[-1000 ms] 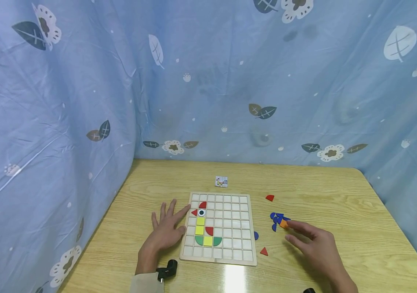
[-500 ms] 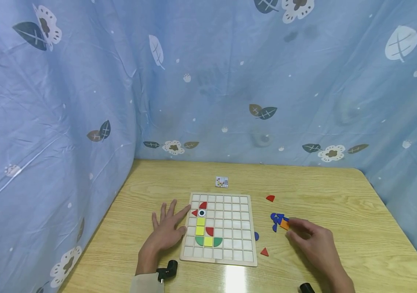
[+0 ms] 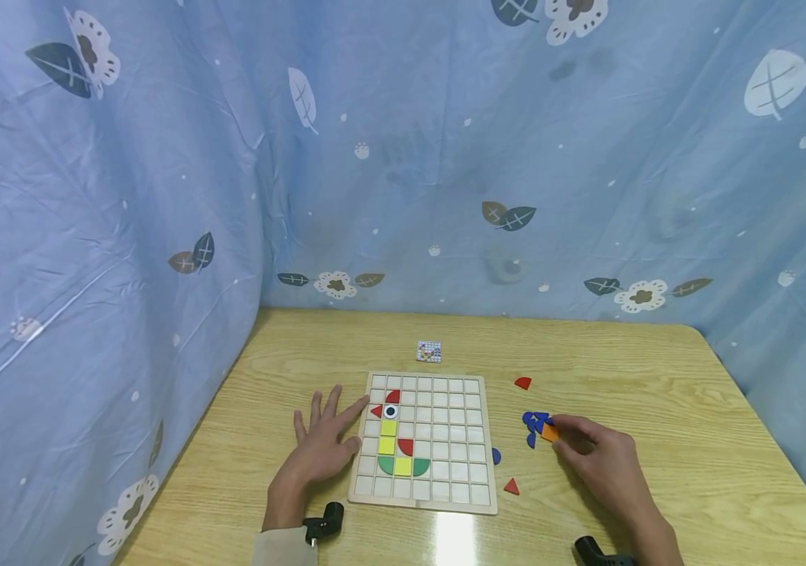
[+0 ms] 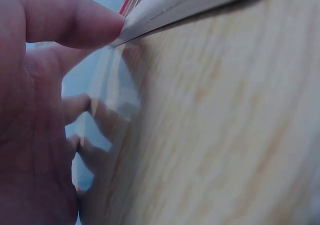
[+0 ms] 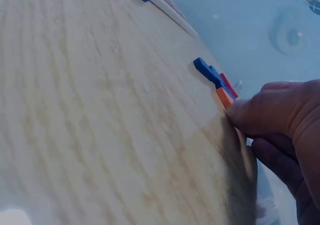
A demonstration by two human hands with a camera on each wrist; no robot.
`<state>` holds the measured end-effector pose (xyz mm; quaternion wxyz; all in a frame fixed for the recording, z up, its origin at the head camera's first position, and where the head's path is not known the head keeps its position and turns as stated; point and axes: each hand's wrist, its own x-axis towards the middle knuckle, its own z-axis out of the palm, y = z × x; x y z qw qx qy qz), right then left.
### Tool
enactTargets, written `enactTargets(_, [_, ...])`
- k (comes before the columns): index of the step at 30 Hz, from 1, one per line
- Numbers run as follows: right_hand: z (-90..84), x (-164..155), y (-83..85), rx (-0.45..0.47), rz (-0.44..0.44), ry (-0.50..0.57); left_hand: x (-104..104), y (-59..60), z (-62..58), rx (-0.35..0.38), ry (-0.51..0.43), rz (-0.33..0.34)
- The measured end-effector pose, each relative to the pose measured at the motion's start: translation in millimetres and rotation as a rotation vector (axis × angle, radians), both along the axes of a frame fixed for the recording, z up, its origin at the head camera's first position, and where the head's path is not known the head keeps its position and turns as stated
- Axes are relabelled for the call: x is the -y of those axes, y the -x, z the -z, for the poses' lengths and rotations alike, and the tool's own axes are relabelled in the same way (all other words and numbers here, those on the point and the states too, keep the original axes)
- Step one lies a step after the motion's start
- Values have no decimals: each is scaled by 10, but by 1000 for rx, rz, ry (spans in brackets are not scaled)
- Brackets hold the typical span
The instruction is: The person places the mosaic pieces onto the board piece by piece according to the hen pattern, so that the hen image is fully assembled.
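A wooden grid board (image 3: pixel 456 440) lies on the table, with red, yellow and green pieces and an eye piece in its left columns. My left hand (image 3: pixel 325 444) rests flat on the table beside it. Its fingers are spread and the fingertips touch the board's left edge (image 4: pixel 175 10); the thumb (image 4: pixel 65 20) is against that edge. To the right of the board my right hand (image 3: pixel 567 437) has curled fingers that pinch an orange piece (image 3: pixel 549 432) (image 5: pixel 224 97). That piece lies on the table against a small cluster of blue pieces (image 3: pixel 533 420) (image 5: pixel 207 71).
Loose pieces lie right of the board: a red quarter-round (image 3: pixel 522 383), a red triangle (image 3: pixel 511 486) and a blue piece (image 3: pixel 495 455) at the board's edge. A small pattern card (image 3: pixel 428 351) lies behind the board. Blue patterned cloth (image 3: pixel 162 236) walls the table at the back and sides.
My right hand has drawn in towards the orange piece and its fingers have curled onto it. The left hand and the board have not moved.
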<state>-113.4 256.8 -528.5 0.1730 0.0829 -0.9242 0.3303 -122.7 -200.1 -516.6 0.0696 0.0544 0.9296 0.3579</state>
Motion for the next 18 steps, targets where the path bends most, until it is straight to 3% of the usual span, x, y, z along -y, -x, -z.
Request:
enactTargets(6, [13, -1, -29, -23, 12, -10, -9, -6, -7, -1, -6, 2])
enactTargets(10, [-37, 15, -74, 9, 9, 27, -10, -10, -6, 1, -10, 4])
enactTargets(18, [-191, 212, -126, -6, -91, 102, -1, -6, -11, 8, -17, 0])
